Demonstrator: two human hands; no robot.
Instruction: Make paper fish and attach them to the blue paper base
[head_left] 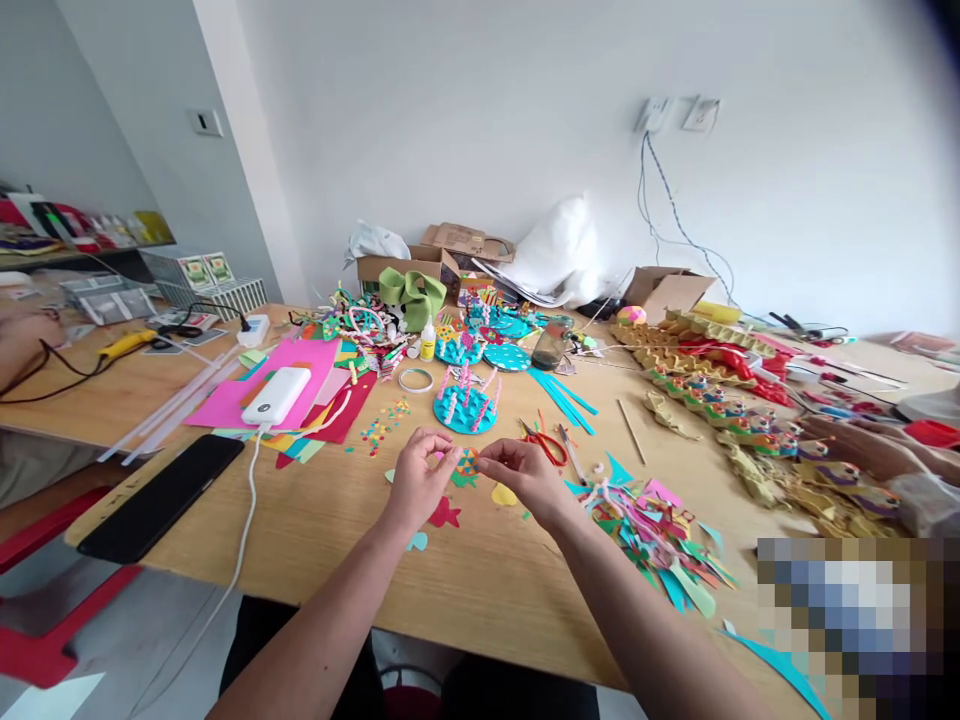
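Note:
My left hand (421, 476) and my right hand (529, 478) meet above the front of the table, fingers pinched. Between their fingertips is a small orange paper cutout (467, 461) patterned with teal triangles; the pinch hides its edges. A red fish-shaped cutout (445, 513) lies below my hands, with a yellow cutout (504, 494) and a light blue cutout (418, 541) nearby. Just beyond my hands stands a round blue base (466, 420) with twisted pink stems. Orange-handled scissors (551, 447) lie to the right of it.
Colored paper scraps (660, 535) are heaped at right. At left are a black phone (161, 497), a white power bank (276, 396) with a cable, and pink paper (225, 402). A glue bottle (427, 343) stands behind. Another person's hand (855, 440) is among egg-carton crafts (750, 420).

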